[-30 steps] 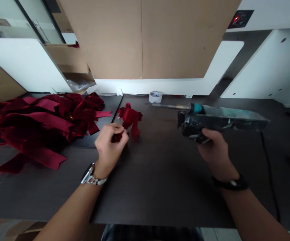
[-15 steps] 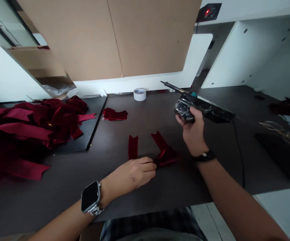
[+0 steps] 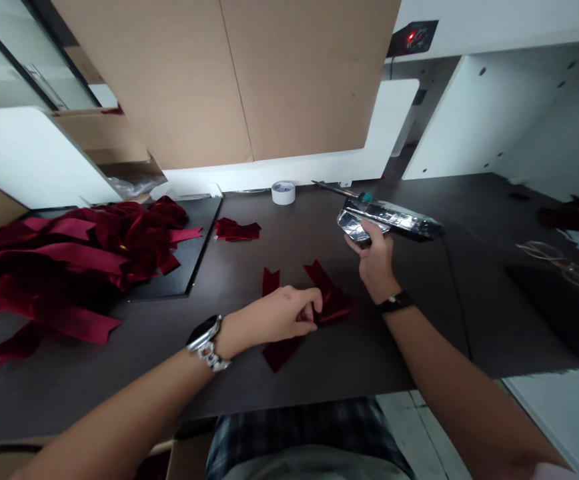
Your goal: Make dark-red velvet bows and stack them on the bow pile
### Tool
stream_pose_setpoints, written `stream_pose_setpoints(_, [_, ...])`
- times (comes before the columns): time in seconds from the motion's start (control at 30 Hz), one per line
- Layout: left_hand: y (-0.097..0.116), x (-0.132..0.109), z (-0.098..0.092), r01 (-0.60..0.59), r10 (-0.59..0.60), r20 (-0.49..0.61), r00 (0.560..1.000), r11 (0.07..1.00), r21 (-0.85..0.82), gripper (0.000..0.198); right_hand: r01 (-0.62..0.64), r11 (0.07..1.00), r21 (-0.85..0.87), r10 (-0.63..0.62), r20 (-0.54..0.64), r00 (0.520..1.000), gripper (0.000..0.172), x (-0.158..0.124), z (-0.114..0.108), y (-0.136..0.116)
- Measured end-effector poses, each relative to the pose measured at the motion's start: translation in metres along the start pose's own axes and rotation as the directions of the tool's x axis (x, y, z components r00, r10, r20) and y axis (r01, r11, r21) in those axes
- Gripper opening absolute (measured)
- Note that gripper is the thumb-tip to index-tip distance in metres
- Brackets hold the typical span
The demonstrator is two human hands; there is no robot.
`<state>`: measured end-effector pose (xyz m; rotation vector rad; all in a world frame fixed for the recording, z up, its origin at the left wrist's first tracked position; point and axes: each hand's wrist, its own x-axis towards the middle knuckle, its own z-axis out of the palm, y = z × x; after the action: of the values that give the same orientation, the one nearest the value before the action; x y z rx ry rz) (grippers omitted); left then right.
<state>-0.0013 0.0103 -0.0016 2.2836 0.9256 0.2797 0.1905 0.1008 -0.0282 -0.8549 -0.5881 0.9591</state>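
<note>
**Left hand [image 3: 269,317] pinching the red velvet ribbon [image 3: 332,303], foil-wrapped soldering iron [image 3: 387,220] in my right hand [image 3: 373,263]**

Compared to half a second ago, my left fingers [image 3: 309,313] have gone from lying flat against the ribbon's edge to curling in and pinching the folded middle, and a V-cut tail [image 3: 278,353] now shows below my hand. My right fingers are wrapped tight around the iron, which sits flatter now, tip pointing left. The dark tabletop [image 3: 119,380] has a black mat [image 3: 197,253] under a big heap of ribbon [image 3: 79,260], plus a loose ribbon scrap [image 3: 237,230] and a roll of tape [image 3: 283,193] near the back. Behind it are white cabinets [image 3: 469,120] and tan board panels [image 3: 309,73].
</note>
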Motion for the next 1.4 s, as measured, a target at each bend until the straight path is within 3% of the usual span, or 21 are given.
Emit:
stream_pose_setpoints(0.13, [-0.006,0.022,-0.012,0.040,-0.035,0.162,0.986,0.999,-0.028,0.017,0.007,1.000,-0.030,-0.007,-0.005,1.000,0.041,0.002,-0.002,0.005])
stream_pose_setpoints(0.33, [0.011,0.019,-0.013,-0.076,0.022,0.222,0.975,0.968,0.238,0.016,-0.003,0.999,-0.035,0.003,0.017,1.000,0.043,0.003,-0.001,0.005])
stream_pose_setpoints(0.53, [0.028,0.004,0.015,0.018,-0.056,0.076,0.996,0.900,0.435,0.020,0.074,0.988,-0.137,-0.071,0.023,0.997,0.045,0.007,-0.003,0.009])
stream_pose_setpoints(0.7, [0.018,0.001,0.016,-0.056,0.051,0.027,0.998,0.960,0.274,0.014,0.063,0.992,-0.108,-0.057,0.054,0.997,0.046,0.004,-0.001,0.009])
stream_pose_setpoints(0.77, [0.016,-0.005,0.015,-0.044,0.056,-0.060,0.997,0.980,0.193,0.013,0.051,0.995,-0.088,-0.046,0.054,0.997,0.047,0.002,0.001,0.007])
stream_pose_setpoints(0.9, [0.015,-0.031,0.025,0.105,-0.059,-0.329,0.943,0.987,0.125,0.012,0.023,0.998,-0.058,-0.020,0.058,0.998,0.048,-0.001,0.004,0.004])
stream_pose_setpoints(1.03, [0.014,-0.064,0.050,0.158,-0.111,-0.355,0.928,0.982,0.106,0.029,-0.001,0.998,-0.059,0.004,0.044,0.999,0.048,0.000,0.003,0.004])
stream_pose_setpoints(1.13, [0.016,-0.087,0.064,0.270,-0.279,-0.432,0.858,0.959,-0.083,0.024,0.030,0.995,-0.097,-0.026,0.044,0.999,0.048,0.001,0.001,0.006])
stream_pose_setpoints(1.2, [0.021,-0.101,0.067,0.349,-0.491,-0.409,0.769,0.859,-0.375,0.022,0.065,0.990,-0.128,-0.059,0.050,0.997,0.046,0.001,0.000,0.007])
stream_pose_setpoints(1.27, [0.029,-0.113,0.069,0.353,-0.656,-0.279,0.701,0.660,-0.663,0.027,0.083,0.985,-0.148,-0.075,0.063,0.995,0.045,0.000,0.000,0.008])
stream_pose_setpoints(1.33, [0.036,-0.124,0.070,0.301,-0.726,-0.160,0.669,0.461,-0.835,0.030,0.079,0.986,-0.145,-0.068,0.079,0.995,0.045,-0.001,0.000,0.008])
stream_pose_setpoints(1.4, [0.041,-0.138,0.074,0.249,-0.759,-0.098,0.643,0.329,-0.911,0.028,0.090,0.985,-0.148,-0.078,0.088,0.993,0.046,-0.001,-0.001,0.009])
